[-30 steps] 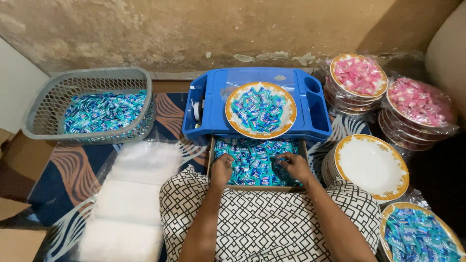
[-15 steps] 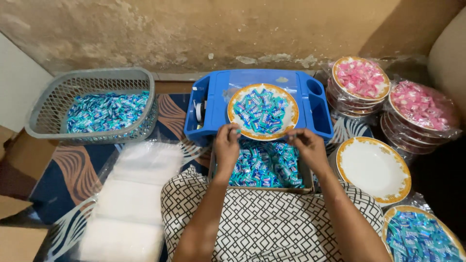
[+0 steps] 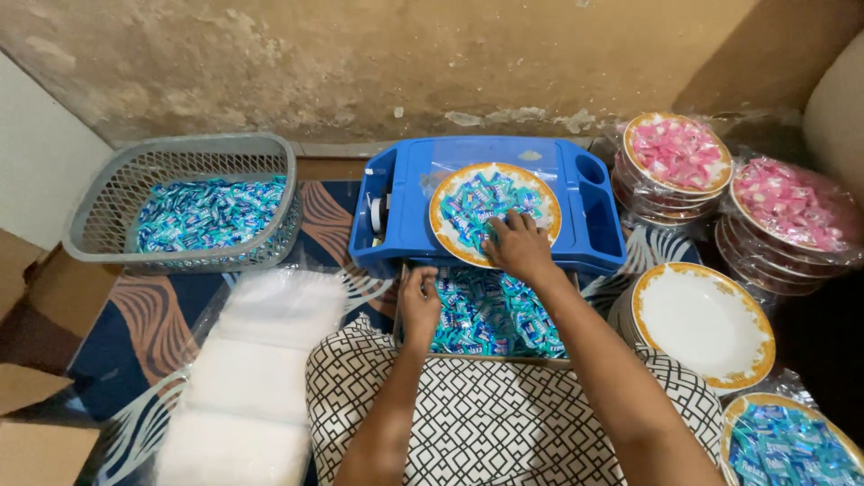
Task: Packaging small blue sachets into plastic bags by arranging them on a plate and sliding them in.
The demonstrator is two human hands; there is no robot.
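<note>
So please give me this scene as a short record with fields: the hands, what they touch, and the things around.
right hand: on the sweets in the plate
left hand: at the box of blue sweets
plate: gold rim, on the blue tray
basket: grey, blue sweets inside, far left
empty plate: white, right of the box
pink plates: wrapped, stacked, far right
bags: clear, piled at left

A home floor is serving as a small packing spot: a stained plaster wall (image 3: pixel 360 63) is running along the top of the frame, a patterned mat (image 3: pixel 153 315) is lying at lower left, and wrapped plates of pink sweets (image 3: pixel 679 153) are stacking up at upper right.
</note>
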